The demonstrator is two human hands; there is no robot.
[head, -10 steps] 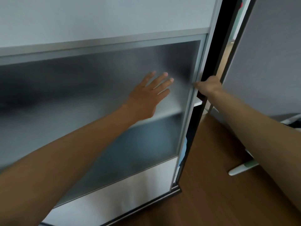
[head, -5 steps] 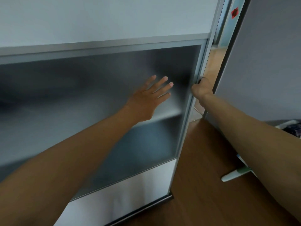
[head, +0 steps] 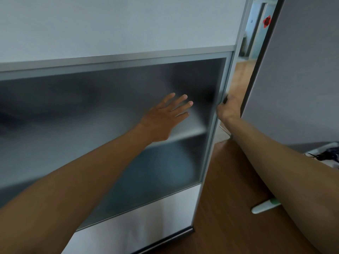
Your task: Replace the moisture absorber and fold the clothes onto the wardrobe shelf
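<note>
Step in hand, as I read it: getting at the wardrobe, with both hands working the sliding door (head: 91,116); which way it travels can't be told from here. The left hand (head: 163,118) lies flat on the frosted panel, fingers straight and spread, holding nothing. The right hand (head: 228,109) is curled round the door's right edge, fingers hidden behind the frame (head: 205,162), so clamped on the door. Task items: the shelf (head: 189,132) shows only as a pale horizontal band behind the frosting, just under the left hand. No moisture absorber in view. Dark fabric (head: 328,153) sits at the far right edge on something white, possibly the clothes, too cropped to say. Next move likely calls for a steady sideways pull along the track, with the palm adding friction rather than pressing into the glazing and the right fingers kept out of any gap at the jamb. Materials: the panel is translucent, matte and smoky grey. The frame is slim brushed metal with straight rails. Plain smooth white panels sit above (head: 128,24) and below (head: 146,217), with a dark bottom rail. The floor (head: 229,198) is brown wood-look boards with a slight sheen. A flat grey wall (head: 302,79) stands to the right. A white rounded bar with a green band (head: 264,207) lies on the floor under the right forearm, and a small red sticker (head: 267,20) shows in the gap beyond.
</note>
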